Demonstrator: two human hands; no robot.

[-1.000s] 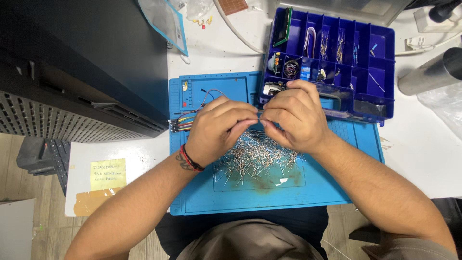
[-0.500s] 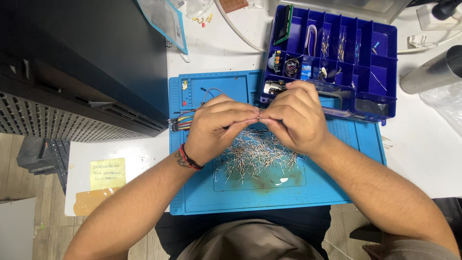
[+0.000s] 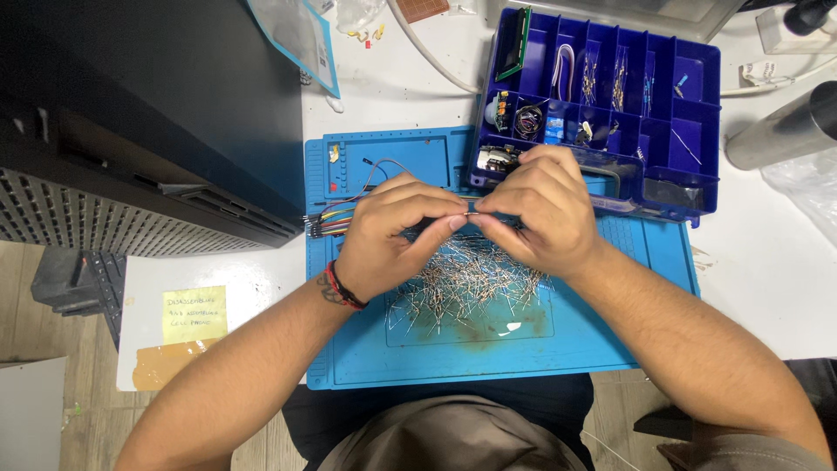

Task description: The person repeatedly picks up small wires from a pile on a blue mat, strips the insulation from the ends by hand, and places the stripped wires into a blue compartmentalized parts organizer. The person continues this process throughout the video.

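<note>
My left hand [image 3: 397, 231] and my right hand [image 3: 536, 209] meet fingertip to fingertip above a blue work mat [image 3: 366, 358]. Between their pinched fingers is one small wire-legged component [image 3: 472, 214]. Under the hands lies a loose pile of similar thin-legged components [image 3: 471, 283] in the mat's shallow recess. A red and black band circles my left wrist.
A blue compartment box [image 3: 689, 113] with small parts sits at the mat's upper right. A bundle of coloured jumper wires [image 3: 330, 222] lies at the mat's left. A large black case [image 3: 148, 113] fills the left. A metal cylinder [image 3: 780, 131] lies at the right, a yellow note [image 3: 193, 314] at lower left.
Both hands stay pinched together over the pile, with only small finger shifts.
</note>
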